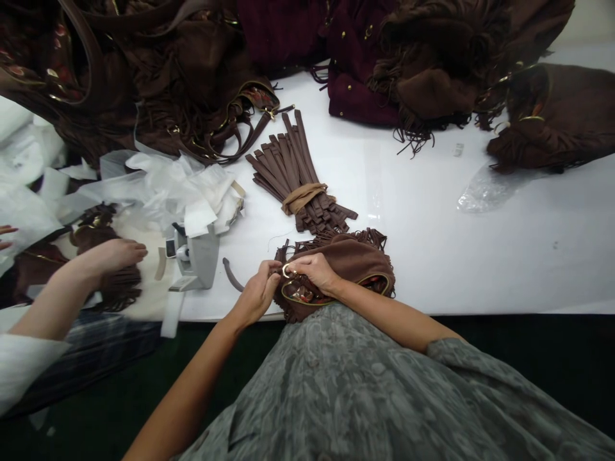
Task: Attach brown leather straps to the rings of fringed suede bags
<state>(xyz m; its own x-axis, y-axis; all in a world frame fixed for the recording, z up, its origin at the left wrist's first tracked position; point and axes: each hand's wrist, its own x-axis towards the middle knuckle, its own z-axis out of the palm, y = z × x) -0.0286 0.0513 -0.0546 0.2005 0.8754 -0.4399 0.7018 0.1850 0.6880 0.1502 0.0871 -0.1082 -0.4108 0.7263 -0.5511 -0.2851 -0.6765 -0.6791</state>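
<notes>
While a white table (423,256) stretches across the view, a big heap of brown bags (177,77) fills its far left, with handles and gold zips showing. At the far right side lie more brown fringed bags (437,70), and between the two heaps sit maroon bags (362,80) with gold studs. Crumpled white wrapping (168,186) spreads below the left heap. The small fringed bag (346,256) being worked on lies at the table's near edge, right against the person's front, its zip open on a patterned lining. Just beyond it, a bundle of brown straps (298,169) is tied round the middle. A co-worker's hand (118,256) is over fringed brown material at left, and near it stands a grey dispenser (199,259). The right hand (314,272) reaches across the bag's opening, thumb and fingers closed on a gold ring at the bag's left end; the left hand (262,294) pinches the bag just beside that ring. A loose curved strip (232,276) lies left of them, and smallest is the gold ring (286,271) itself, between both sets of fingertips
</notes>
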